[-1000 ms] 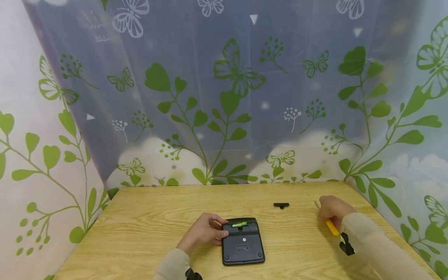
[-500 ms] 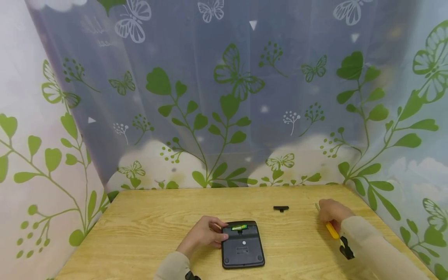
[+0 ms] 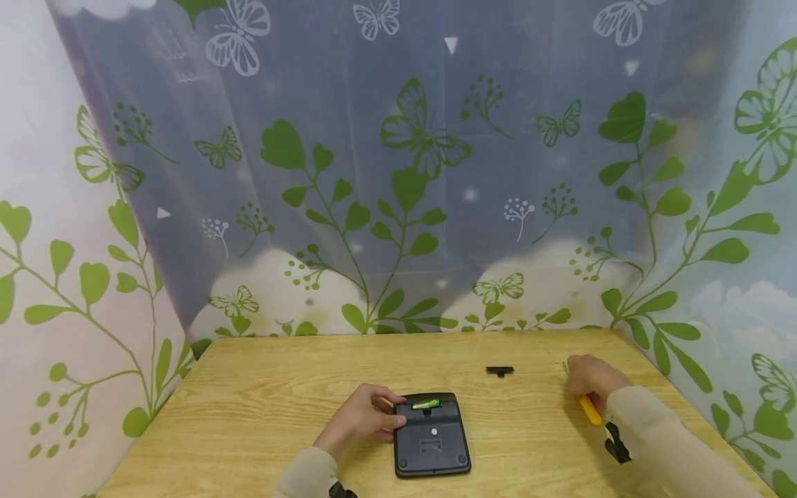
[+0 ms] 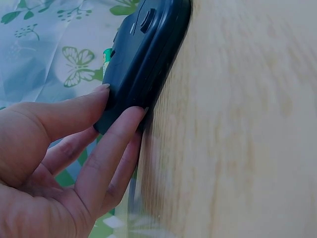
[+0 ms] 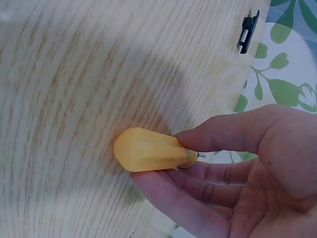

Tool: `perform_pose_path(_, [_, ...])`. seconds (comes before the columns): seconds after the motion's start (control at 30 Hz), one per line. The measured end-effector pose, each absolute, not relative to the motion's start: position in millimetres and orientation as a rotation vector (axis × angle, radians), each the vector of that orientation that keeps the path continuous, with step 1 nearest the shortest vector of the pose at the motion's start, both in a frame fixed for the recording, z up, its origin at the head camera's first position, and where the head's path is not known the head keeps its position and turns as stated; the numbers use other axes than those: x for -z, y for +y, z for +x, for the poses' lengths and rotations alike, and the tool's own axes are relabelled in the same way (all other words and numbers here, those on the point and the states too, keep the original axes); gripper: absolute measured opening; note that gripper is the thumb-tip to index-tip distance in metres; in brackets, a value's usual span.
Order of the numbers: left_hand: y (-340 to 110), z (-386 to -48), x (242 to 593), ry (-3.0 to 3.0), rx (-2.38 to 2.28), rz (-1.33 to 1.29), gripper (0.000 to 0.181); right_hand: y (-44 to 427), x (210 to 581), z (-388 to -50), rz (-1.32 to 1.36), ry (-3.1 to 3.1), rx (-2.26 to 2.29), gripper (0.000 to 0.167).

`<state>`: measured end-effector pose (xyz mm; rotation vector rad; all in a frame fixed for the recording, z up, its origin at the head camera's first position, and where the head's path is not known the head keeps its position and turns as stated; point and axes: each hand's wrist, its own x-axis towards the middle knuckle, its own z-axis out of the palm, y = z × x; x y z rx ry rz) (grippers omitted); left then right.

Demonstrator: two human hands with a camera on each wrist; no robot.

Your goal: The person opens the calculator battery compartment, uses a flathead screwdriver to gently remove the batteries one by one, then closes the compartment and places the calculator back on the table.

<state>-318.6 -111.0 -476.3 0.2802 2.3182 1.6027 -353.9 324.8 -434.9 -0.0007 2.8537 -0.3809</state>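
Observation:
A black calculator (image 3: 431, 446) lies face down on the wooden table, its battery compartment uncovered. A green battery (image 3: 426, 404) sits in that compartment; in the left wrist view only a bit of the battery (image 4: 107, 58) shows. My left hand (image 3: 364, 418) pinches the calculator's left edge, thumb on the back face and fingers along the side. Over at the right, my right hand (image 3: 591, 377) holds a screwdriver by its yellow handle (image 3: 590, 410). Thumb and fingers grip this handle (image 5: 151, 150) in the right wrist view, where the shaft is mostly hidden.
A small black battery cover (image 3: 500, 371) lies on the table (image 3: 280, 387) between the calculator and the right hand, farther back. Behind the table hangs a patterned curtain (image 3: 349, 173) with leaves and butterflies, and similar cloth flanks both sides.
The head view has shifted slightly, so the table appears a little lower. Both hands keep their grips, and the calculator, battery and cover stay where they were.

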Motion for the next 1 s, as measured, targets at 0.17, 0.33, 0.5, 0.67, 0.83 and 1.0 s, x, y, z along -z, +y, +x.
perform_pose_path(0.17, [-111.1,-318.6,476.3,2.316,-1.602,0.275,0.036,324.7,435.8,-355.8,0.005,2.855,0.349,0.008])
perform_pose_path(0.33, [-110.3,-317.9,475.9,2.32,-1.599,0.266,0.036,325.1,438.1,-356.9,0.024,2.849,0.322,0.006])
perform_pose_path(0.5, [-110.3,-317.7,475.1,2.322,-1.588,0.264,0.037,324.9,438.8,-356.7,0.003,2.868,0.294,0.005])
perform_pose_path(0.67, [-110.5,-316.9,475.1,2.319,-1.59,0.274,0.037,324.5,438.8,-355.8,-0.019,2.873,0.3,0.004])
perform_pose_path(0.83, [-110.5,-316.5,475.3,2.322,-1.595,0.27,0.037,322.6,435.8,-354.0,-0.014,2.866,0.296,0.004])
perform_pose_path(1.0, [-110.3,-317.4,475.9,2.327,-1.589,0.263,0.037,320.3,432.2,-352.8,-0.01,2.859,0.28,0.003])
